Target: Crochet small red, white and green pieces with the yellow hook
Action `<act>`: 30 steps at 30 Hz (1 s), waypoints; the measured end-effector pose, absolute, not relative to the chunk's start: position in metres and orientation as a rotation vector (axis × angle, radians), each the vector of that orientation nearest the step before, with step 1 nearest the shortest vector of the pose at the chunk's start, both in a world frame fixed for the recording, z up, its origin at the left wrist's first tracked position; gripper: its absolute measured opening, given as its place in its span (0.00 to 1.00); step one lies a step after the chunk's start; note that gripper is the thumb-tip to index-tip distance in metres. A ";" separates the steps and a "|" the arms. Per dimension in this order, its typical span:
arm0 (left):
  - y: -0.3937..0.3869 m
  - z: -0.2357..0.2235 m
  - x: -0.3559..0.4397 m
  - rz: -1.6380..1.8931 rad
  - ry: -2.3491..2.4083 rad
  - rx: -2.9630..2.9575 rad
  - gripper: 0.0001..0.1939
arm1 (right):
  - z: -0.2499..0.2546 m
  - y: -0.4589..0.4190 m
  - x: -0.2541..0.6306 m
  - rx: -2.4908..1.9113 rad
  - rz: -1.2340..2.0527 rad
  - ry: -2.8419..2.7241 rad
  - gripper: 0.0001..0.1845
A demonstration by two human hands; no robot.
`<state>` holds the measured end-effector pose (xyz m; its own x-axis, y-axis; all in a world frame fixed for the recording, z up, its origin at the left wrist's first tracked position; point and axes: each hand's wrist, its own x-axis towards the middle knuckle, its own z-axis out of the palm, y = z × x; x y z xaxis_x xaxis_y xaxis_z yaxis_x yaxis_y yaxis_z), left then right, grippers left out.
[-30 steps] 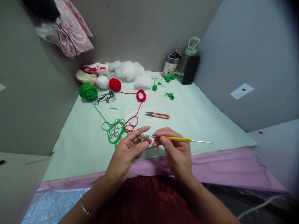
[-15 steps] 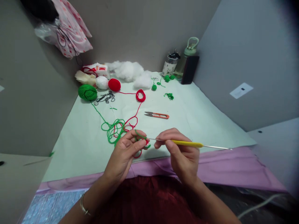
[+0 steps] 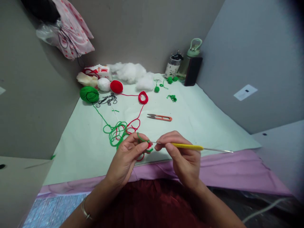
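We note a small change at the grip: our left hand point(image 3: 122, 158) has its index finger curled in, where a second ago it stood out straight, and our right hand point(image 3: 185, 156) sits a little further out to the right. Left thumb and fingers are pinched on a small round piece of red, white and green crocheted yarn point(image 3: 149, 148), its free edge showing just past the fingertips; a green strand point(image 3: 142, 138) runs over the index finger. Right thumb and fingers are pressed together around a slim crochet hook with a yellow plastic handle point(image 3: 187, 146), held nearly level, its steel front end reaching the piece. We cannot tell whether the tip is through a stitch. We judge that the curled finger brings strand and hook close together, leaving little slack there. Beyond the grip lie orange-handled metal thread snips point(image 3: 159, 117); farther off, a coil of red yarn point(image 3: 143, 98). Beyond the left fingers, a loose tangle of green yarn point(image 3: 116, 134) overlaps some red loops point(image 3: 134, 124).
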<state>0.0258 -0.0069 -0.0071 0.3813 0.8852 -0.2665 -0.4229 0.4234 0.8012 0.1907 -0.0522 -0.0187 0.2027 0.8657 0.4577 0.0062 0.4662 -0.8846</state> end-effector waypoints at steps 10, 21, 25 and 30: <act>-0.007 -0.010 0.026 0.932 0.760 0.733 0.10 | -0.019 -0.053 0.191 -0.898 0.742 -1.246 0.12; -0.008 -0.013 0.025 0.916 0.767 0.769 0.22 | -0.026 -0.045 0.188 -0.831 0.809 -1.169 0.09; -0.009 -0.016 0.026 0.962 0.792 0.814 0.34 | -0.027 -0.047 0.186 -0.953 0.555 -1.379 0.11; -0.012 -0.019 0.029 1.013 0.726 0.729 0.33 | -0.040 -0.052 0.182 -1.002 -0.120 -1.713 0.21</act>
